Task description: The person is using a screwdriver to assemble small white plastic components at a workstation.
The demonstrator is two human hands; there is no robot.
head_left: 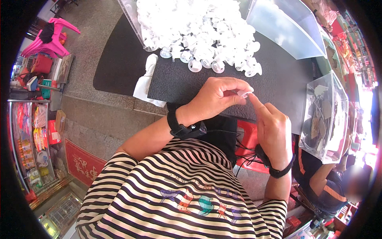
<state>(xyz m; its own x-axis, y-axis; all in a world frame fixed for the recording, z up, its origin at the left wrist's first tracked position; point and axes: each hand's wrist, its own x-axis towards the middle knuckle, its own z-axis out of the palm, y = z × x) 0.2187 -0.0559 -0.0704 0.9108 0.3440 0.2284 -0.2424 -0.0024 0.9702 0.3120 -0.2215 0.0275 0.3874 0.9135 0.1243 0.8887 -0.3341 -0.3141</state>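
Observation:
My left hand pinches a small white plastic piece between thumb and fingers, just over the near edge of the black table. The index finger of my right hand reaches to the same piece from the right; its other fingers are curled and its thumb is mostly hidden. Beyond my hands lies a large heap of small white plastic parts, several with round clear discs that look like suction cups. The heap's far part is washed out by glare.
A clear plastic bin lies open at the heap's right. Another clear box with flat items stands at the table's right edge. White paper hangs over the left edge. A red stool is below the table; another person sits at right.

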